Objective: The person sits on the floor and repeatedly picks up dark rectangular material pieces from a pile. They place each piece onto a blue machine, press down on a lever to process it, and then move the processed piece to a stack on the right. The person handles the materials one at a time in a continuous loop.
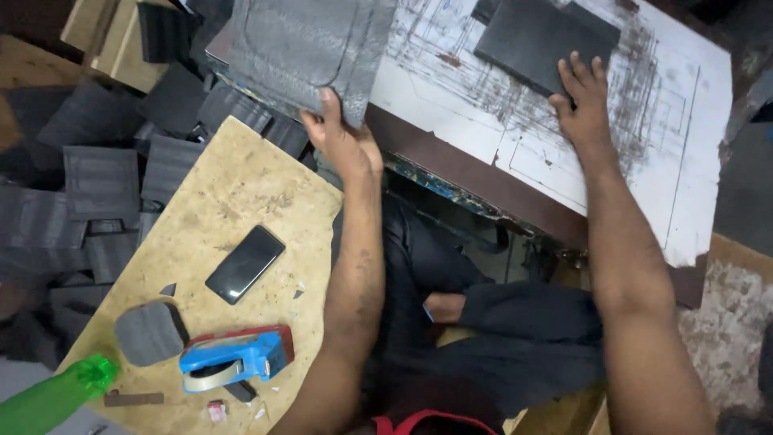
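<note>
Seen from the head camera, a cluttered workshop lay below, with two work surfaces side by side. Farther off stood a white table (644,161), its top scored with many pencil lines and rubbed dark in places, a brown edge running along its near side. Nearer and to the left was a bare wooden board (241,201), scuffed and pale.

On the white table lay a dark rectangular sheet (535,36). The right hand (581,101) rested flat on its near corner, fingers spread and pressing down, closed around nothing. At the table's left end, the left hand (338,133) held a grey textured sheet (310,48) by its lower edge, thumb over the front and fingers behind, a tight grip on the material. That sheet hung partly over the table's edge.

On the wooden board sat a black phone (245,263) lying face up, a blue tape dispenser (233,358) with a red base near the front edge, and a rounded grey foam piece (149,332) just beside the dispenser. A green bottle (56,395) poked in at the lower left corner.

Beyond the board, a heap of dark ribbed foam pieces (101,181) covered the floor. Between the arms, the person's dark clothing showed.
</note>
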